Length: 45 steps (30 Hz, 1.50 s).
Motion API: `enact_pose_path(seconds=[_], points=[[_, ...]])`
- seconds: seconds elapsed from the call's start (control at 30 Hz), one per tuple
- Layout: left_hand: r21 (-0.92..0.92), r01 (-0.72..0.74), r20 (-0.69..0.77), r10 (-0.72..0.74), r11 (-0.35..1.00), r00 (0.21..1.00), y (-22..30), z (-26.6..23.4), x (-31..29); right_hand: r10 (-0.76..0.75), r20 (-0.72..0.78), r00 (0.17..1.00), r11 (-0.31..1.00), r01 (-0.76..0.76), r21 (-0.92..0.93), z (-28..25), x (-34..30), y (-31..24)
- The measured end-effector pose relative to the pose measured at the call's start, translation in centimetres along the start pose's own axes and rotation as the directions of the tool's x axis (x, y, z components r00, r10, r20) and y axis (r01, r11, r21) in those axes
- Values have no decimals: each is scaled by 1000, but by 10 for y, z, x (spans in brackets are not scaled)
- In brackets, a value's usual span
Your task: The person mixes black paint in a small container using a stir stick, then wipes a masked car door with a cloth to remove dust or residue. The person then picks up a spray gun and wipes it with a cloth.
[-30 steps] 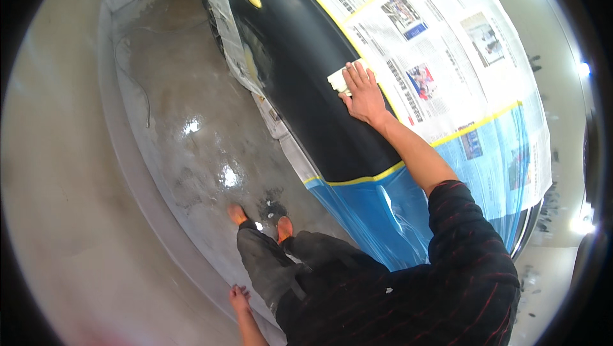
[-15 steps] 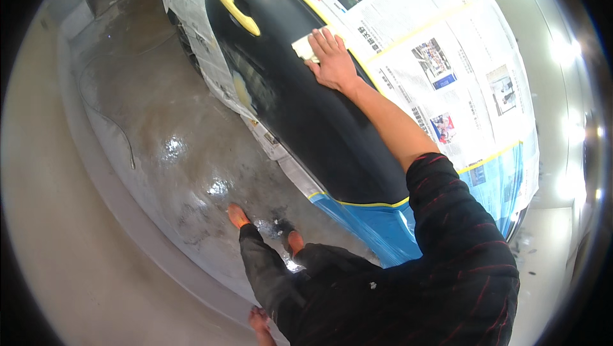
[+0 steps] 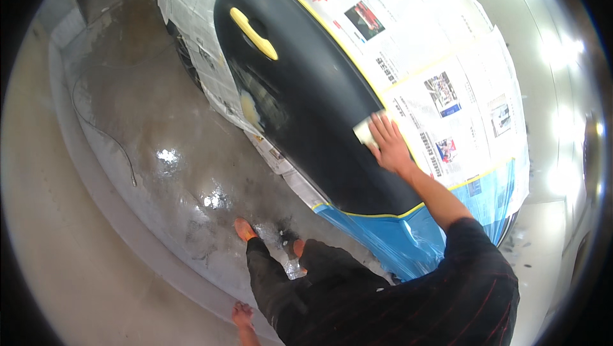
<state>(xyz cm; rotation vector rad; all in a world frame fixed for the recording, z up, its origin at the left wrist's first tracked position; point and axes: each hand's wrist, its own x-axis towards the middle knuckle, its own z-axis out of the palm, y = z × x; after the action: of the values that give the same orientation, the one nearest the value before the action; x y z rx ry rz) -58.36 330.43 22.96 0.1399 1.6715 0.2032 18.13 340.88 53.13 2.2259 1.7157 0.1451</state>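
My right hand (image 3: 391,143) lies flat on a folded pale cloth (image 3: 366,132), holding it against the black door panel (image 3: 306,109) of a car, close to the panel's taped right edge. Only part of the cloth shows beyond my fingers. Yellow tape covers the door handle (image 3: 254,34) farther up the panel. Low on its left side is a pale, yellowish patch (image 3: 251,109). My left hand (image 3: 242,315) hangs low at the left of my legs, away from the car; its fingers are loosely bent, with nothing visible in them.
Newspaper masking sheets (image 3: 421,46) edged with yellow tape surround the panel. Blue plastic film (image 3: 383,237) covers the near end of the car. A thin hose (image 3: 115,138) lies on the wet, shiny floor (image 3: 147,103), with a low ledge along the left wall.
My right hand has slid the cloth nearer to me and rightward along the panel. The view has shifted slightly, and my left hand hangs a little farther left.
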Motion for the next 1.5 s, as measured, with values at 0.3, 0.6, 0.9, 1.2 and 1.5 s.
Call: enact_pose_path(seconds=[0.3,0.6,0.9,1.2,1.5], points=[[-439,365,537,-86,821,840,-43,-31,55,-21,-179,984,1000,18,-21,-21,167,-29],[-24,-76,20,77,997,997,1,-8,63,24,-355,935,1000,-27,-3,-40,459,-59],[-12,17,17,-17,1000,1000,-35,-15,37,18,-317,948,999,-5,40,-57,568,-71],[48,-295,19,295,954,955,22,-15,45,-294,-574,765,639,603,477,-94,494,-179],[90,-237,-38,241,967,970,123,82,38,-153,-554,818,972,226,66,-68,387,-42]])
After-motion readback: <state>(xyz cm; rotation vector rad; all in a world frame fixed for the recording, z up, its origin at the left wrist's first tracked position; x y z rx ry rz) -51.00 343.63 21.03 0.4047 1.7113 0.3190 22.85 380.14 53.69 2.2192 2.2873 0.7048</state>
